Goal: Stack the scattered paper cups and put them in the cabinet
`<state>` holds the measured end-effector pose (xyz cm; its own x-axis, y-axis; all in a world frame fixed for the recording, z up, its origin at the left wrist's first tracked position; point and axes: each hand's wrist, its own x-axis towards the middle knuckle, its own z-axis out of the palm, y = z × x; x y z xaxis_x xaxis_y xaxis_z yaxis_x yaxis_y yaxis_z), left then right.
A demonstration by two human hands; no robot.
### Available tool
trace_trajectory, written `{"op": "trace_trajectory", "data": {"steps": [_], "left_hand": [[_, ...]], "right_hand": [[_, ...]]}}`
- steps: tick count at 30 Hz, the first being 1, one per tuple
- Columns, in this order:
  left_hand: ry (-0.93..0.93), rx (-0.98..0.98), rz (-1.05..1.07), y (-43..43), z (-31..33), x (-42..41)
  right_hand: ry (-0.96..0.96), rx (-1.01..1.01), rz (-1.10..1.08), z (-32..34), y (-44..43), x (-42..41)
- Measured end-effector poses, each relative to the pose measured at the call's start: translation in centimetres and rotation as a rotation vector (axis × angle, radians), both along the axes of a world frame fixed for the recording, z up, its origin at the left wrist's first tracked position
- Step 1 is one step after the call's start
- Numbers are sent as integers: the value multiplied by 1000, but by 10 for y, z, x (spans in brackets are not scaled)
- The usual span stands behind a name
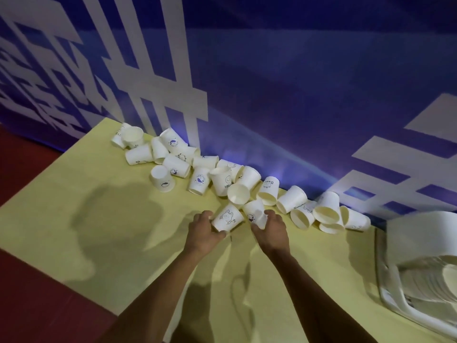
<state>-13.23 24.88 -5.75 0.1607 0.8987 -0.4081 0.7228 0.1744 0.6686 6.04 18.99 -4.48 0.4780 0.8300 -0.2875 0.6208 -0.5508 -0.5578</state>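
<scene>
White cups (197, 180) sprawl at twelve o'clock; left hand (204, 230) grips the bear cup (227, 220) (tipped sideways), right hand (270, 231) grips a second cup (254, 211).

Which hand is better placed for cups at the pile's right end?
Right, probably: the right hand, holding a paper cup, lies nearer them; the left hand, gripping the bear-print cup, sits farther.
</scene>
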Motion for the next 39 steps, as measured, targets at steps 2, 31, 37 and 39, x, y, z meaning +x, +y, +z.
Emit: {"op": "trace_trajectory", "data": {"steps": [2,31,37,39], "left_hand": [[-1,1,-17,5,-9,3],[-361,-177,-157,-80,23,113],[-419,-235,-282,-129,58,180],[-446,-251,-342,-149,68,202]], "right_hand": [[-19,2,-21,-10,10,-2],[146,259,-390,54,-143,66],[252,417,-449,71,-213,109],[274,454,-445,74,-236,127]]}}
